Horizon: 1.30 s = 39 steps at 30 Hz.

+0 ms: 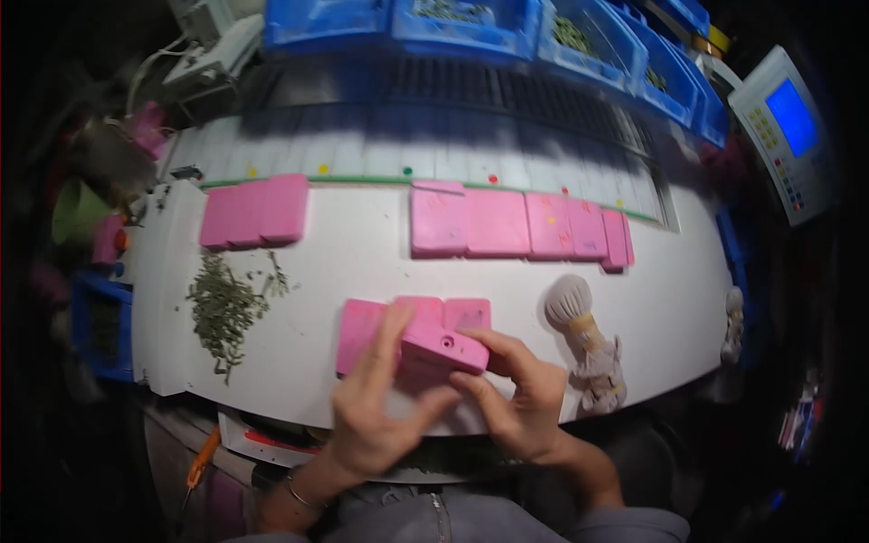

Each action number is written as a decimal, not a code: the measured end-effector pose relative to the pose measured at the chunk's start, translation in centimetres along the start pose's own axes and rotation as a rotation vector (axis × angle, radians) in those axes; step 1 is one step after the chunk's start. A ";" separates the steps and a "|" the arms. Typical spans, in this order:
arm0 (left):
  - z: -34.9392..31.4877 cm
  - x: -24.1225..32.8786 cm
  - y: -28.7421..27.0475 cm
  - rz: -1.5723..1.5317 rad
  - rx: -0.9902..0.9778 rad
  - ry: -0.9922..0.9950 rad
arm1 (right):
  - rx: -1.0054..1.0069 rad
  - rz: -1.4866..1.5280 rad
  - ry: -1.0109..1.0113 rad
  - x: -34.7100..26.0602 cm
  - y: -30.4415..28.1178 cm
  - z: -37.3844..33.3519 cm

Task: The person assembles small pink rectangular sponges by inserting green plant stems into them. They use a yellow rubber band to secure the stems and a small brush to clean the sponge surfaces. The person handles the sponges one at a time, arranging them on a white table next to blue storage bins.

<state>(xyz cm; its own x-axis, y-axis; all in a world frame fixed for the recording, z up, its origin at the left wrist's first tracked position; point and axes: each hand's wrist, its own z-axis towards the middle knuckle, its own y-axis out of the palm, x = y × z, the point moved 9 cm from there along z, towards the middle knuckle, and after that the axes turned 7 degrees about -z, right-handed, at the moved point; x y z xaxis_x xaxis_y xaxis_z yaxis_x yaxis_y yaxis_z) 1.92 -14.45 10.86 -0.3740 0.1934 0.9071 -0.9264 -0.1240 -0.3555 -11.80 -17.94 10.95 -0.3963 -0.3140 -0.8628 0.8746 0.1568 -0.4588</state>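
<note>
My right hand (520,389) pinches a pink block-shaped mold (439,346) between thumb and fingers. The mold is tilted, and a small round hole shows in the side facing me. At its left end is my left hand (376,398), fingers stretched out and thumb spread apart; whether its fingertips touch the mold I cannot tell. Behind and partly under the hands, more pink molds (467,313) lie on the white tabletop (344,258). A heap of small green pieces (226,303) lies to the left. Right of my hands lies a brush (570,300) with pale bristles and a wrapped handle.
Pink molds (255,213) lie at the back left, and a longer row (496,222) at the back right. Blue bins (462,38), some holding green pieces, line the far side. A device with a blue screen (789,118) stands right. An orange-handled tool (203,457) is lower left.
</note>
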 end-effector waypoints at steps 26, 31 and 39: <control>18.4 -6.7 -16.8 0.583 0.215 -0.054 | -0.274 -0.395 -0.148 -1.7 0.1 2.3; 6.3 2.5 2.6 0.032 -0.438 -0.228 | -0.134 -0.381 -0.271 -3.8 -2.4 1.3; 0.5 1.5 5.3 -0.080 -0.288 -0.090 | 0.066 -0.456 -0.486 -5.3 -0.8 -1.3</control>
<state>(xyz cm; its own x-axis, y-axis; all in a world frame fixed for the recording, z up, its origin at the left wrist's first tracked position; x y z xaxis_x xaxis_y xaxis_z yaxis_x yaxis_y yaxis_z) -3.58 -15.26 10.45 -0.3061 0.1027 0.9465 -0.9317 0.1719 -0.3199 -10.77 -15.20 15.57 -0.5732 -0.7237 -0.3842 0.6706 -0.1449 -0.7275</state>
